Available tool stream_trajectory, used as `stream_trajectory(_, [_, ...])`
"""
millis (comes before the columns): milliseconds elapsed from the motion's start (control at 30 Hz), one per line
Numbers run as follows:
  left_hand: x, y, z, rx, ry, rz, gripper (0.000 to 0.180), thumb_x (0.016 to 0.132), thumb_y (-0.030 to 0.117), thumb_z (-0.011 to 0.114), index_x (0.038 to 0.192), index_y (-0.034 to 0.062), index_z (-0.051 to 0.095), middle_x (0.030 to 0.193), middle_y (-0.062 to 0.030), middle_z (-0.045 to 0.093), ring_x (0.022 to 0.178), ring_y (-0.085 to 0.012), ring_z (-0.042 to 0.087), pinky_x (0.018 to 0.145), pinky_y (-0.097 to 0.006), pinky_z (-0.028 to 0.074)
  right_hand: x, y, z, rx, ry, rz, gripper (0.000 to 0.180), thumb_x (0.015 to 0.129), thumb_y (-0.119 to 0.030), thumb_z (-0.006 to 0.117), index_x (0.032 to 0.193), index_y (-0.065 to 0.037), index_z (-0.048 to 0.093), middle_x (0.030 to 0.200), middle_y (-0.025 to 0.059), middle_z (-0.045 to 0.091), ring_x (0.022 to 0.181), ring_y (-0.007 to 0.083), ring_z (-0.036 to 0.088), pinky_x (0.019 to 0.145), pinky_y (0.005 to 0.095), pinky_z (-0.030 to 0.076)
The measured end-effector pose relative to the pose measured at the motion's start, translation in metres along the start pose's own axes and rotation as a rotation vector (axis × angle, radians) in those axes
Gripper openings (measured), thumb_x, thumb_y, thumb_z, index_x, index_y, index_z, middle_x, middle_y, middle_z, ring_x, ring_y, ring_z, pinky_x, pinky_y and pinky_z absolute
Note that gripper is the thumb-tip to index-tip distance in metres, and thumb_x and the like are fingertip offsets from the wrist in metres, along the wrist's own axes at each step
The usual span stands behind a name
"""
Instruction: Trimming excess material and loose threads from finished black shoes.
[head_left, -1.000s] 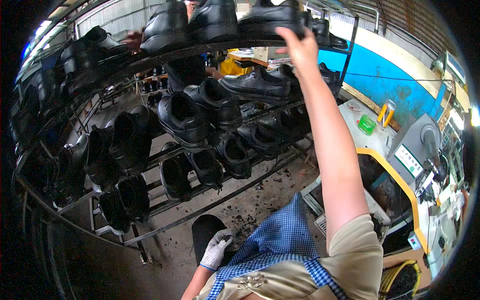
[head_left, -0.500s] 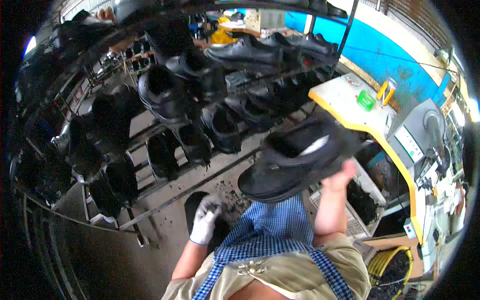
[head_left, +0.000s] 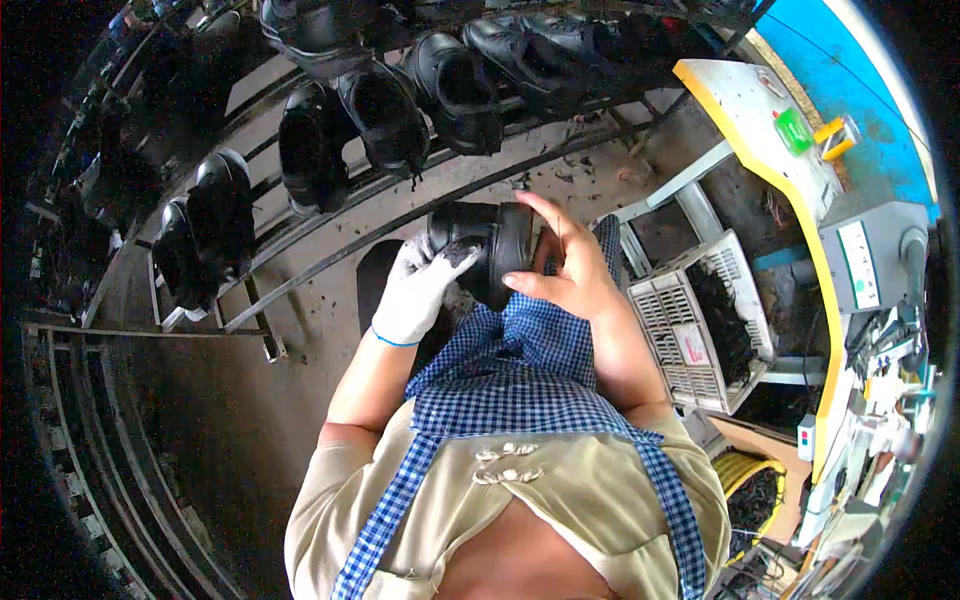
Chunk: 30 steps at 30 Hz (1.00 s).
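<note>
Between held shoe (head_left: 510,245) and workbench (head_left: 748,112), white crate (head_left: 662,318)

Shoe (head_left: 507,250) between hands (head_left: 410,297), crate (head_left: 668,318) to right

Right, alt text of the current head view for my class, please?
A gloved left hand and bare right hand hold a black shoe before a blue checked apron. More black shoes line a rack beyond, with a pale crate at right.
</note>
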<state>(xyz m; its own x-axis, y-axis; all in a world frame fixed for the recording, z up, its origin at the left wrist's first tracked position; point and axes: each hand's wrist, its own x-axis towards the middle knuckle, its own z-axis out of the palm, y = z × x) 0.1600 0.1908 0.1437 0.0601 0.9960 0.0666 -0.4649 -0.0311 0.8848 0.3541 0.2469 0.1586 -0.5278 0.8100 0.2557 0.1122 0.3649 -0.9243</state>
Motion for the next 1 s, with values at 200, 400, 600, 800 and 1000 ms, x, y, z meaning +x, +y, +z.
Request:
stream_trajectory(200, [-0.014, -0.003, 0.007, 0.123, -0.015, 0.005, 0.026, 0.087, 0.009, 0.057, 0.111, 0.002, 0.06, 0.104, -0.0044, 0.063, 0.091, -0.0105, 0.057, 0.078, -0.025, 0.047, -0.002, -0.012, 0.0, -0.374, 0.153, -0.356, 0.033, 0.071, -0.006, 0.075, 0.103, -0.008, 0.067, 0.1, 0.0068, 0.057, 0.07, 0.0118, 0.057, 0.057, 0.0217, 0.047])
stream_trajectory(400, [-0.012, -0.002, 0.012, 0.456, -0.053, 0.237, 0.026, 0.085, 0.01, 0.058, 0.109, 0.001, 0.06, 0.103, -0.0136, 0.064, 0.092, -0.0246, 0.062, 0.08, -0.032, 0.047, -0.001, -0.027, 0.005, -0.529, 0.111, -0.346, 0.024, 0.071, -0.003, 0.073, 0.094, -0.008, 0.069, 0.086, 0.0064, 0.058, 0.069, 0.0162, 0.062, 0.056, 0.0263, 0.05])
stream_trajectory(600, [-0.013, -0.008, 0.003, 0.841, -0.024, 0.391, 0.018, 0.085, 0.011, 0.058, 0.1, 0.0027, 0.063, 0.091, -0.0114, 0.065, 0.084, -0.0256, 0.062, 0.073, -0.033, 0.047, 0.004, -0.017, 0.015, -0.814, 0.136, -0.384, 0.015, 0.075, -0.004, 0.067, 0.086, -0.006, 0.057, 0.088, 0.0044, 0.055, 0.065, 0.0186, 0.059, 0.053, 0.0295, 0.049])
stream_trajectory(800, [-0.017, -0.002, 0.015, 0.112, 0.058, 0.104, 0.021, 0.087, 0.01, 0.056, 0.105, 0.0006, 0.061, 0.099, -0.007, 0.063, 0.087, -0.0159, 0.059, 0.078, -0.029, 0.047, -0.005, 0.021, 0.001, 0.732, 0.2, -0.019, 0.012, 0.092, -0.01, 0.053, 0.103, -0.006, 0.052, 0.082, 0.0021, 0.052, 0.056, 0.0046, 0.04, 0.044, 0.0184, 0.031])
stream_trajectory(1000, [-0.016, -0.007, 0.007, 0.479, -0.082, 0.267, 0.02, 0.088, 0.014, 0.057, 0.103, 0.003, 0.062, 0.097, -0.0079, 0.063, 0.086, -0.0177, 0.059, 0.077, -0.028, 0.046, -0.022, 0.034, -0.013, 0.252, 0.097, 0.171, 0.033, 0.09, -0.023, 0.057, 0.116, -0.003, 0.049, 0.091, 0.0063, 0.057, 0.048, 0.006, 0.046, 0.044, 0.0186, 0.037])
